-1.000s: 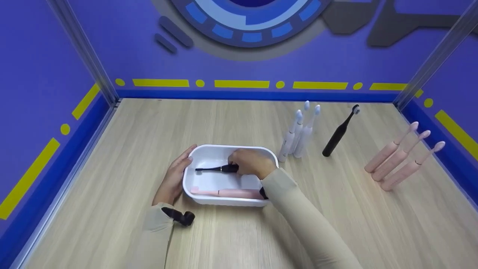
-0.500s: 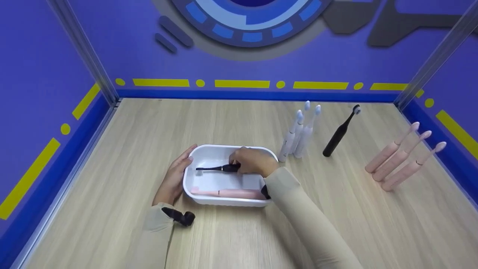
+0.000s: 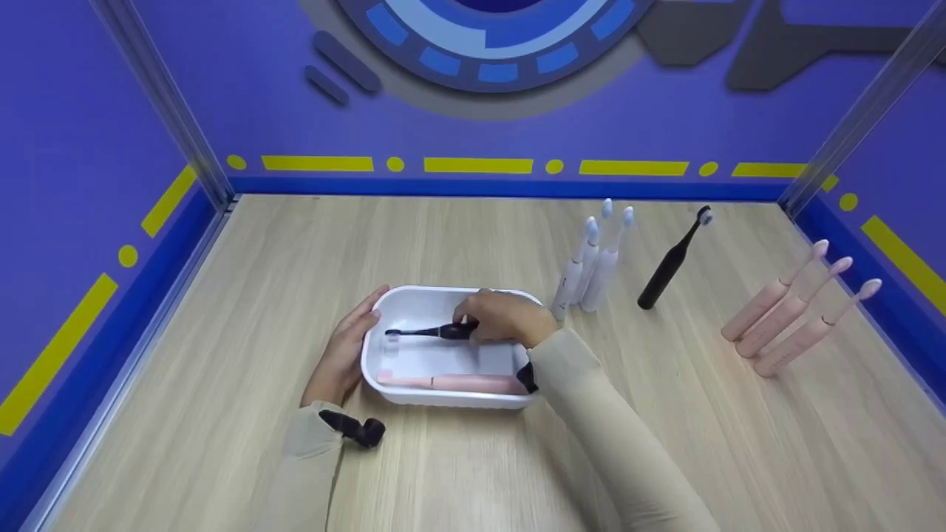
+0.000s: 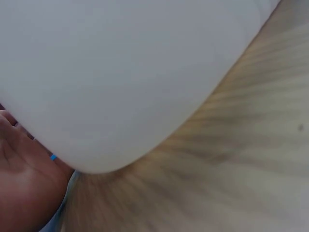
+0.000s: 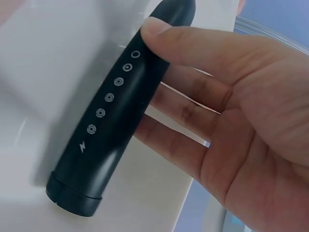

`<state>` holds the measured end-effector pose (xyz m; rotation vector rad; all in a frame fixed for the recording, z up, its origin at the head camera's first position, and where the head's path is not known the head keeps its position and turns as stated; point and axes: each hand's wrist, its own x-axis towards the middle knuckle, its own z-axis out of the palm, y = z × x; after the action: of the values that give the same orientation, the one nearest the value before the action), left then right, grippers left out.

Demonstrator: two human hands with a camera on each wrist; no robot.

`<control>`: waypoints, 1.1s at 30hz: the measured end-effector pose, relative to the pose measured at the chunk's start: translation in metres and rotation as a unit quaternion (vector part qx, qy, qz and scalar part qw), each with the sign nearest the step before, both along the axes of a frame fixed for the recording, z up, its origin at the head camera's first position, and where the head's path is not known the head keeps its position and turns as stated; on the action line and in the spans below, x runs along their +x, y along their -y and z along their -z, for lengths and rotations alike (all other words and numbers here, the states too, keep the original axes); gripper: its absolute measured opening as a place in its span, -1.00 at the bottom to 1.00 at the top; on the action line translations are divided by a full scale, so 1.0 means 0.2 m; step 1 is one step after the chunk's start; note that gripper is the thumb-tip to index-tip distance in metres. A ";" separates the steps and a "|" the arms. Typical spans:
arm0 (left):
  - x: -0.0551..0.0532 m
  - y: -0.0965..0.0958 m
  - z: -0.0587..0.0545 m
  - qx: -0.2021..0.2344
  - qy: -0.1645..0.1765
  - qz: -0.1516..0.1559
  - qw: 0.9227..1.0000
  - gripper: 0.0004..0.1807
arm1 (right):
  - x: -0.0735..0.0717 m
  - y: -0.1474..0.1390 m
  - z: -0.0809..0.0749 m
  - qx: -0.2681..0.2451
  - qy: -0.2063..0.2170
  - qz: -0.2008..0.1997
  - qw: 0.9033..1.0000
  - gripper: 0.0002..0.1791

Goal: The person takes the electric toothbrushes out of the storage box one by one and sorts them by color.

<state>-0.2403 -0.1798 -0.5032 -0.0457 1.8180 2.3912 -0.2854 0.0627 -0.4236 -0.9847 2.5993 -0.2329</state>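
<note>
In the head view, my right hand [image 3: 502, 316] reaches into a white plastic tray [image 3: 458, 399] and holds a black electric toothbrush [image 3: 454, 332] by its handle, brush head pointing left. Up close in the right wrist view, the thumb lies on top of the dark handle [image 5: 108, 116] and the fingers go beneath it; a column of ring icons and a lightning mark face the camera. A pink electric toothbrush [image 3: 473, 382] lies along the tray's near wall. My left hand [image 3: 346, 351] grips the tray's left side, thumb at the rim and fingers along the outer wall.
Several white electric toothbrushes [image 3: 602, 277] stand upright just right of the tray. Beyond them stands one black toothbrush [image 3: 665, 273], and a row of pink toothbrushes [image 3: 794, 325] stands farther right. Blue printed panels [image 3: 473, 133] wall the wooden table [image 3: 310, 244] at the back and sides.
The black toothbrush has turned slightly about its length, so its bristles show differently. My right hand has shifted a little to the right. The left hand and tray stay in place.
</note>
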 end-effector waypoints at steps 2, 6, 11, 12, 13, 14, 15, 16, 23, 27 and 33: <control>0.00 0.00 0.00 -0.001 0.003 -0.001 1.000 -0.48 | 0.00 0.00 -0.01 -0.007 0.008 0.002 1.000 -0.60; -0.01 0.00 0.00 0.002 0.002 -0.001 1.000 -0.48 | 0.00 -0.01 -0.02 -0.020 0.016 -0.006 1.000 -0.62; 0.00 0.00 0.00 0.008 0.002 0.000 1.000 -0.47 | 0.00 -0.01 -0.03 -0.039 0.020 -0.025 0.999 -0.66; 0.00 0.00 0.00 0.008 0.001 0.001 1.000 -0.47 | 0.00 -0.01 -0.04 -0.043 0.024 -0.026 0.998 -0.67; 0.00 0.00 0.00 0.009 -0.002 0.002 1.000 -0.47 | 0.00 -0.01 -0.04 -0.047 0.028 -0.026 0.998 -0.67; 0.00 0.00 0.00 0.007 -0.002 0.002 1.000 -0.46 | 0.00 -0.01 -0.05 -0.051 0.032 -0.025 0.998 -0.66; 0.00 0.00 0.00 0.006 -0.002 0.002 1.000 -0.46 | 0.00 -0.01 -0.05 -0.056 0.035 -0.025 0.997 -0.66; 0.00 0.00 0.00 0.004 -0.002 0.002 1.000 -0.46 | 0.00 -0.01 -0.06 -0.059 0.039 -0.022 0.997 -0.66; -0.01 -0.01 -0.01 -0.002 0.017 -0.002 1.000 -0.47 | 0.01 -0.05 -0.10 -0.086 0.050 -0.011 0.995 -0.62; -0.01 -0.01 0.00 -0.001 0.020 0.000 1.000 -0.47 | 0.02 -0.07 -0.11 -0.097 0.045 -0.002 0.994 -0.60; -0.01 0.00 0.00 -0.017 0.029 0.000 0.999 -0.47 | 0.03 -0.10 -0.12 -0.117 0.038 -0.002 0.992 -0.60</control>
<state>-0.2416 -0.1792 -0.5030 -0.1168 1.8343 2.3336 -0.2792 0.0831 -0.3989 -1.0363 2.5402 -0.5743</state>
